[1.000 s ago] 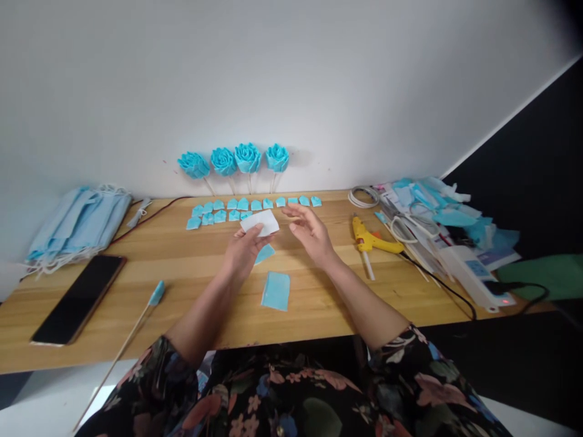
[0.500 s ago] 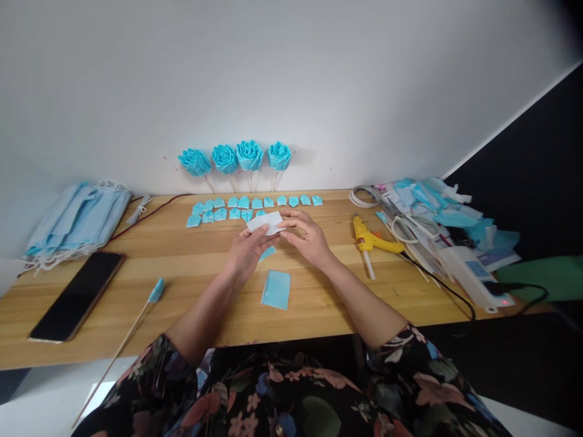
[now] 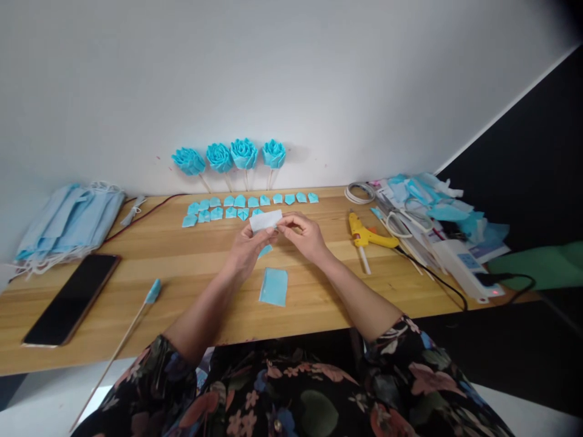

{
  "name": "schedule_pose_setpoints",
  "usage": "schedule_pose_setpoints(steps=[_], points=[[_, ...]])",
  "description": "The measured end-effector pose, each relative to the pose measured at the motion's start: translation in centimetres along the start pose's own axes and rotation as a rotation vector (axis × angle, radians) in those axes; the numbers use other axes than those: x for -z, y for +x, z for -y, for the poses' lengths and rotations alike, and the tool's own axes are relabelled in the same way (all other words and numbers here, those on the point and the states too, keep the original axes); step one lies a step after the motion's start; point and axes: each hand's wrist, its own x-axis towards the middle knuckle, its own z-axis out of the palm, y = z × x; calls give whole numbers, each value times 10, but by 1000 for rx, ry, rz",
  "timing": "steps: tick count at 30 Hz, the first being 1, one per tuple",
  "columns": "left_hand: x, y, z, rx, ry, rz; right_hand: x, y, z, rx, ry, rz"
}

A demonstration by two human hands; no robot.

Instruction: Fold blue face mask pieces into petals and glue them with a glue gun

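Note:
Between my two hands is a small piece of fabric point(image 3: 265, 220), its white side facing me, raised over the middle of the table. My left hand point(image 3: 246, 247) grips its left part and lower edge, thumb in front. At its lower right corner, my right hand point(image 3: 303, 235) pinches with thumb and forefinger. A small blue piece point(image 3: 265, 250) lies just below the hands, partly hidden by the left one. Nearer to me a blue fabric rectangle point(image 3: 274, 287) lies flat. Beyond the hands, several folded blue petals point(image 3: 229, 212) are set out in two rows.
Several blue fabric flowers on sticks point(image 3: 243, 153) lean on the wall. Left are stacked face masks point(image 3: 68, 218), a phone point(image 3: 73, 300) and a blue-tipped stick point(image 3: 153, 291) overhanging the front edge. Right are a yellow glue gun point(image 3: 371, 237), scissors point(image 3: 401, 224), blue scraps point(image 3: 437, 197) and a power strip point(image 3: 469, 270).
My right fingers have moved from the fabric's right edge down to its lower corner, and the piece is tilted differently. The whole view has shifted slightly.

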Motion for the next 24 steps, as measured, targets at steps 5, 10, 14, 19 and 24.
schedule_pose_setpoints(steps=[5, 10, 14, 19, 24], points=[[2, 1, 3, -34, 22, -37, -1, 0, -1, 3, 9, -6], [1, 0, 0, -43, 19, -57, -2, 0, -3, -18, 5, 5], [1, 1, 0, -64, 26, -62, -2, 0, -4, -24, -3, 20], [2, 2, 2, -85, 66, -92, -3, 0, -7, -53, -2, 41], [5, 4, 3, -110, 97, -96, -4, 1, -10, -79, 125, 81]])
